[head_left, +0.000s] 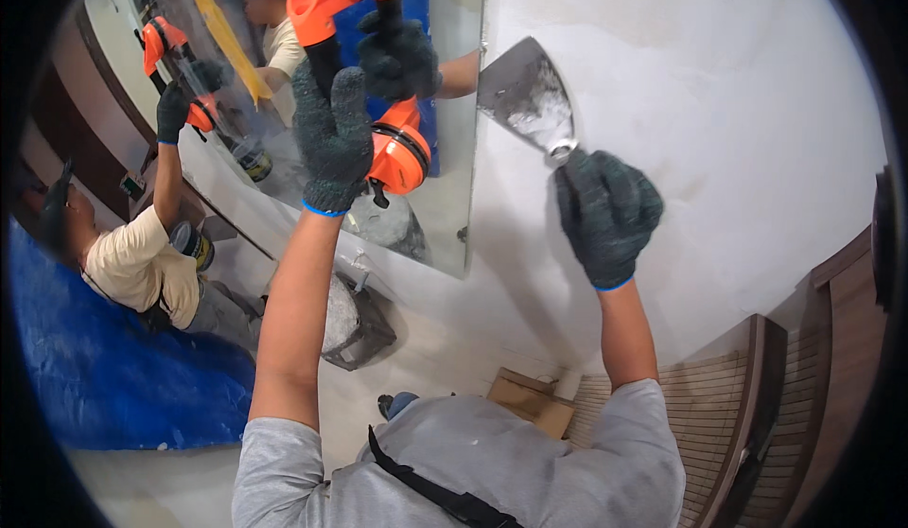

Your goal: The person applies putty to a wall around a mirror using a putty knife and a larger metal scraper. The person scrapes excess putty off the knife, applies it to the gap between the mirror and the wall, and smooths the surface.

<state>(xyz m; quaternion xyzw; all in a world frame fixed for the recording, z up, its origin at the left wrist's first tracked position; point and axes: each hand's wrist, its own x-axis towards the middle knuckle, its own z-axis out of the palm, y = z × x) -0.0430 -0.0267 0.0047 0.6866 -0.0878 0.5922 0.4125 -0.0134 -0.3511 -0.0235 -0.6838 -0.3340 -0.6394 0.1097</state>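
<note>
Left hand [333, 140] grips suction lifter [320, 3]; right hand [610, 211] holds scraper [532, 100] at mirror edge [472, 159]; wall [747, 149] spreads rightward.

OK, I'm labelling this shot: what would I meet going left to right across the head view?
Co-worker in cream shirt, left hand in dark knitted glove, flared grey metal scraper, right hand in matching glove, brown wood-toned panel.

The pale floor [430, 362] shows across the lower middle of the frame. Directly on it, left of centre, stands a dark open-topped bag [374, 334] with whitish material inside; a flat brown piece [530, 403], perhaps cardboard, lies right of centre, partly hidden behind the grey-shirted torso [511, 462].
</note>
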